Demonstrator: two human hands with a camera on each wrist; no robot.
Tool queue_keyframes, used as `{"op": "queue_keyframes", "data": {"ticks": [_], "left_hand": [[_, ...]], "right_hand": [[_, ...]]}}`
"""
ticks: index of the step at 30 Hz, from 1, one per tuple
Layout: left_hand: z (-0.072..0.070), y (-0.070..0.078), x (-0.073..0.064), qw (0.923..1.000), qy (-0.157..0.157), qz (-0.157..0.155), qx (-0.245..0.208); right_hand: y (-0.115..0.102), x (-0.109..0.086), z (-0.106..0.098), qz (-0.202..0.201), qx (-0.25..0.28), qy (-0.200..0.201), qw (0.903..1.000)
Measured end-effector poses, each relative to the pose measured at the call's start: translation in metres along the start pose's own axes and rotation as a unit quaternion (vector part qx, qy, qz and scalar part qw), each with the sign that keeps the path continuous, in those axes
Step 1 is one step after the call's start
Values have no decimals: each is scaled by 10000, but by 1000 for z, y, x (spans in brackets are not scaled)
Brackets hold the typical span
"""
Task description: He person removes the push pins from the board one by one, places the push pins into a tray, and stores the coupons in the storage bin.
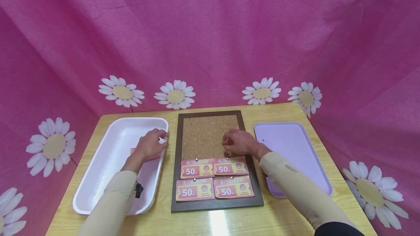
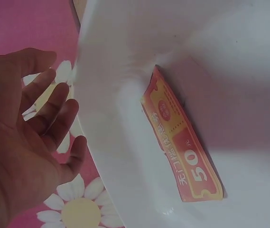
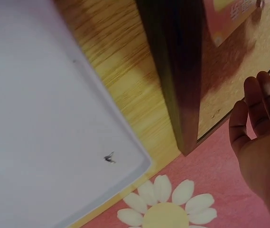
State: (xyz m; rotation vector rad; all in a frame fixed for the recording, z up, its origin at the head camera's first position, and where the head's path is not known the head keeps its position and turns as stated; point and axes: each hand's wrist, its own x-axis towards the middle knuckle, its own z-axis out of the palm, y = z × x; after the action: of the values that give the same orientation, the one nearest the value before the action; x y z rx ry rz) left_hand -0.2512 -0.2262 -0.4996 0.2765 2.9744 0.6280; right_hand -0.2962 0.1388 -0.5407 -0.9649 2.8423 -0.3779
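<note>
My left hand [image 1: 152, 144] is over the right side of a white plastic basin [image 1: 119, 128], fingers loosely bent with nothing between them. Below it in the basin lies a red and yellow paper coupon [image 2: 182, 147] marked 50, mostly hidden by the hand in the head view. My right hand [image 1: 241, 142] hovers at the right side of a framed cork board [image 1: 200, 134], just above the pinned coupons. Its fingers [image 3: 256, 97] are relaxed; the thumb tip is hidden in the right wrist view. Several coupons [image 1: 197, 189] hang in two rows on the lower half, each with a pin near its top edge.
Right of the board lies a shallow lilac tray [image 1: 292, 148] with a small dark item [image 3: 109, 157] near its corner. A pin [image 1: 212, 122] sits near the board's top. The wooden table [image 1: 272, 114] meets a pink daisy-print cloth [image 1: 210, 46] behind.
</note>
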Motion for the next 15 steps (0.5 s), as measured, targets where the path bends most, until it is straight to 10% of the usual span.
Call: {"op": "queue_keyframes", "data": {"ticks": [15], "left_hand": [[11,16,1,9981,87,492,349]], "right_hand": [[-15,3,11,-187,59,130,9997]]}}
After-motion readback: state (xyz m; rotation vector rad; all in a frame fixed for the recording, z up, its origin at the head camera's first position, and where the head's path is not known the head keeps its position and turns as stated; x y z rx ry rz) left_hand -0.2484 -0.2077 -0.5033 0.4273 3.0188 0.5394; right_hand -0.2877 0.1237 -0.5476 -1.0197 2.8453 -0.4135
